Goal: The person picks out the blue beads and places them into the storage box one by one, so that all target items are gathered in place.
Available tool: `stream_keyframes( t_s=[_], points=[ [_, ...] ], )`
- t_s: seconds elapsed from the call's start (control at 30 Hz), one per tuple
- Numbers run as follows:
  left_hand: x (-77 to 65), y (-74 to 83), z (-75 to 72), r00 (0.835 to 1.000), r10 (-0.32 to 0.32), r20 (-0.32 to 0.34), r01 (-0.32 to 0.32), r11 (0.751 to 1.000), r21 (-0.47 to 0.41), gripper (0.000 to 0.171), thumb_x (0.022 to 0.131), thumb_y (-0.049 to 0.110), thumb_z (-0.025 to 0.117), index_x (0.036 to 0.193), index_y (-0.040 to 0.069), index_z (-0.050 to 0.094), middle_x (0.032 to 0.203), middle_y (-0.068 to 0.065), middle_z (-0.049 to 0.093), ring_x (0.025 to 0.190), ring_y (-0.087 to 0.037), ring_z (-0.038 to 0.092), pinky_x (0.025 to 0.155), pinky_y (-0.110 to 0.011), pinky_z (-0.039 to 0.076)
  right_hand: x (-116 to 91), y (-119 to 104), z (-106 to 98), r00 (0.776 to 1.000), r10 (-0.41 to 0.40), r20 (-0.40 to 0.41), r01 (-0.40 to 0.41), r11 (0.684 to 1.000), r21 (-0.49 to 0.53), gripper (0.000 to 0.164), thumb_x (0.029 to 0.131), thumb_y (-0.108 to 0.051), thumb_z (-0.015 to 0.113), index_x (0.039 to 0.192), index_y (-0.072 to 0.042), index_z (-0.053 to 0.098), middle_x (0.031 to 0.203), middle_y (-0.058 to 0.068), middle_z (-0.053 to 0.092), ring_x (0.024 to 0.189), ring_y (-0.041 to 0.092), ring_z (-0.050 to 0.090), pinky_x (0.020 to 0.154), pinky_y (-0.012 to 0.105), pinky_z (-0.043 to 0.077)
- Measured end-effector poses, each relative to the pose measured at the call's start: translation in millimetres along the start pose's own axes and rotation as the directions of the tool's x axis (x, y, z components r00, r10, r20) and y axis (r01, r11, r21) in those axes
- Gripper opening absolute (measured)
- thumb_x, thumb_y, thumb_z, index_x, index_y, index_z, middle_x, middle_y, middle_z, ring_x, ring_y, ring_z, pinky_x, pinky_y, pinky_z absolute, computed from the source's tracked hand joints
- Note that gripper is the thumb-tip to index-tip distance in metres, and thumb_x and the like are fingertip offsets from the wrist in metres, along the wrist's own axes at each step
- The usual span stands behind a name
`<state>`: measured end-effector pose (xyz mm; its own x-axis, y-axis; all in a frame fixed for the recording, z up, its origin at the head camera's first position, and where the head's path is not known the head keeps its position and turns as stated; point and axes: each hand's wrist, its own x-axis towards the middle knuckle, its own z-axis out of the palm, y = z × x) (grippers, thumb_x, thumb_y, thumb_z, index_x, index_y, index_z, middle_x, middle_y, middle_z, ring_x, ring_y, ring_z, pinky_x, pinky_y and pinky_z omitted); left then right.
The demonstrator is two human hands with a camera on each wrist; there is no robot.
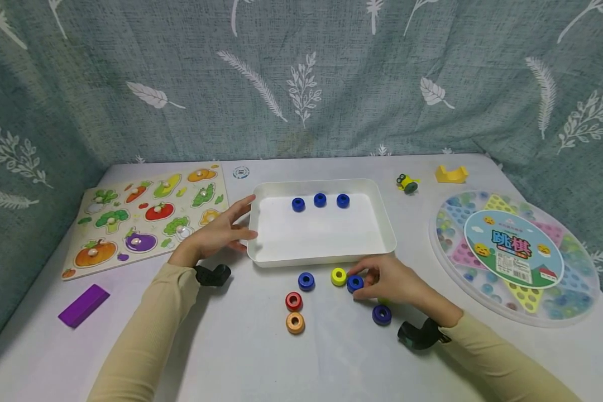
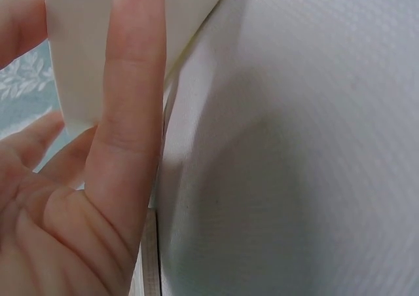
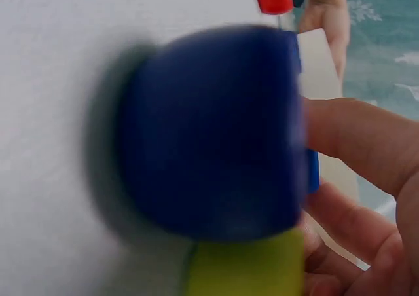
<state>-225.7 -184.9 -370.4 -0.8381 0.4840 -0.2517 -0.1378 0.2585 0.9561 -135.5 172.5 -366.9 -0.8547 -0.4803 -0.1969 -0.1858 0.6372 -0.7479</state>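
A white tray (image 1: 326, 237) stands in the middle of the table, with three blue rings (image 1: 319, 200) in a row along its far side. My left hand (image 1: 223, 230) rests against the tray's left wall, its fingers spread and fairly straight. Just before the tray's near edge, my right hand (image 1: 393, 282) pinches a blue ring (image 1: 355, 283) between thumb and fingers. Left of that ring lies a yellow ring (image 1: 339, 276). Another blue ring (image 1: 382, 314) sits beneath the right hand and looms large in the right wrist view. Beside it, a yellow-green ring (image 3: 245, 270) is mostly hidden in the head view.
Nearer the front lie a blue ring (image 1: 306, 281), a red ring (image 1: 293, 301) and an orange ring (image 1: 295, 322). A vegetable puzzle board (image 1: 146, 215) and purple block (image 1: 84, 306) are at left. At right are a round game box (image 1: 515, 251), small toy (image 1: 407, 183) and yellow piece (image 1: 451, 174).
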Motion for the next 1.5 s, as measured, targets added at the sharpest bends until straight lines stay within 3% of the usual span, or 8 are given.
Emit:
stream_keyframes(
  t_s=[0.23, 0.4, 0.63, 0.83, 1.0, 1.1, 1.37, 1.5],
  points=[
    [0.0, -0.4, -0.2, 1.000, 0.002, -0.003, -0.002, 1.000, 0.003, 0.089, 0.089, 0.003, 0.061, 0.154, 0.022, 0.004, 0.158, -0.008, 0.002, 0.132, -0.042, 0.031, 0.074, -0.041, 0.054, -1, -12, -12, 1.000, -0.005, 0.019, 0.004, 0.998, 0.060, 0.034, 0.078, -0.016, 0.076, 0.109, -0.005, 0.067, 0.067, -0.002, 0.057, 0.056, 0.013, 0.044, 0.045, 0.021, 0.033],
    [-0.3, 0.5, 0.0, 1.000, 0.002, -0.002, -0.002, 1.000, -0.001, 0.088, 0.089, 0.003, 0.061, 0.154, 0.022, 0.003, 0.158, -0.008, 0.001, 0.133, -0.041, 0.030, 0.073, -0.040, 0.054, 10, -30, -28, 1.000, -0.017, -0.010, 0.018, 0.998, 0.057, 0.035, 0.079, -0.016, 0.076, 0.110, -0.005, 0.068, 0.069, -0.001, 0.058, 0.060, 0.015, 0.046, 0.050, 0.023, 0.035],
    [-0.4, 1.1, 0.7, 1.000, -0.004, 0.005, 0.004, 1.000, -0.015, 0.088, 0.089, 0.004, 0.061, 0.154, 0.023, 0.004, 0.158, -0.008, 0.001, 0.130, -0.041, 0.035, 0.075, -0.041, 0.054, 51, -60, -54, 0.999, -0.022, -0.034, 0.024, 0.998, 0.057, 0.037, 0.083, -0.018, 0.073, 0.117, -0.005, 0.065, 0.075, 0.006, 0.061, 0.062, 0.017, 0.047, 0.055, 0.027, 0.036],
    [1.4, -1.5, -0.8, 1.000, -0.008, 0.005, 0.008, 1.000, -0.011, 0.088, 0.090, 0.004, 0.061, 0.154, 0.023, 0.004, 0.158, -0.008, 0.001, 0.129, -0.040, 0.036, 0.076, -0.041, 0.054, 98, -81, -64, 0.998, 0.046, -0.044, -0.043, 0.996, 0.081, 0.038, 0.084, -0.022, 0.073, 0.120, -0.013, 0.065, 0.079, 0.008, 0.064, 0.061, 0.018, 0.048, 0.050, 0.026, 0.034],
    [1.0, -2.3, -1.5, 1.000, 0.001, -0.001, -0.001, 1.000, -0.016, 0.087, 0.090, 0.003, 0.061, 0.154, 0.022, 0.005, 0.158, -0.008, 0.002, 0.130, -0.041, 0.035, 0.075, -0.042, 0.054, 136, -88, -53, 0.993, 0.118, -0.023, -0.115, 0.988, 0.107, 0.039, 0.083, -0.024, 0.073, 0.120, -0.015, 0.065, 0.093, 0.016, 0.068, 0.077, 0.030, 0.055, 0.058, 0.033, 0.040],
    [1.3, -2.5, -1.9, 1.000, -0.002, -0.004, 0.002, 1.000, -0.015, 0.087, 0.090, 0.004, 0.061, 0.154, 0.023, 0.005, 0.158, -0.008, 0.003, 0.130, -0.042, 0.034, 0.075, -0.042, 0.054, 153, -87, -41, 0.991, 0.136, 0.012, -0.137, 0.983, 0.125, 0.038, 0.083, -0.021, 0.074, 0.118, -0.012, 0.065, 0.098, 0.019, 0.068, 0.077, 0.031, 0.054, 0.061, 0.035, 0.041],
    [1.8, -3.6, -2.0, 1.000, 0.000, 0.007, 0.000, 1.000, -0.015, 0.088, 0.089, 0.004, 0.062, 0.154, 0.024, 0.005, 0.158, -0.008, 0.003, 0.131, -0.042, 0.032, 0.076, -0.043, 0.054, 178, -82, -15, 0.978, 0.202, 0.057, -0.200, 0.979, -0.044, 0.038, 0.080, -0.021, 0.077, 0.115, -0.012, 0.067, 0.077, 0.003, 0.066, 0.062, 0.015, 0.052, 0.056, 0.027, 0.044],
    [0.8, -3.1, -2.1, 1.000, -0.001, -0.002, 0.001, 1.000, -0.007, 0.088, 0.089, 0.004, 0.062, 0.154, 0.025, 0.005, 0.158, -0.008, 0.003, 0.132, -0.042, 0.031, 0.076, -0.042, 0.054, 184, -78, -9, 0.975, 0.213, 0.062, -0.209, 0.976, -0.063, 0.036, 0.079, -0.019, 0.077, 0.113, -0.010, 0.069, 0.071, 0.002, 0.064, 0.056, 0.014, 0.050, 0.048, 0.025, 0.039]
  ],
)
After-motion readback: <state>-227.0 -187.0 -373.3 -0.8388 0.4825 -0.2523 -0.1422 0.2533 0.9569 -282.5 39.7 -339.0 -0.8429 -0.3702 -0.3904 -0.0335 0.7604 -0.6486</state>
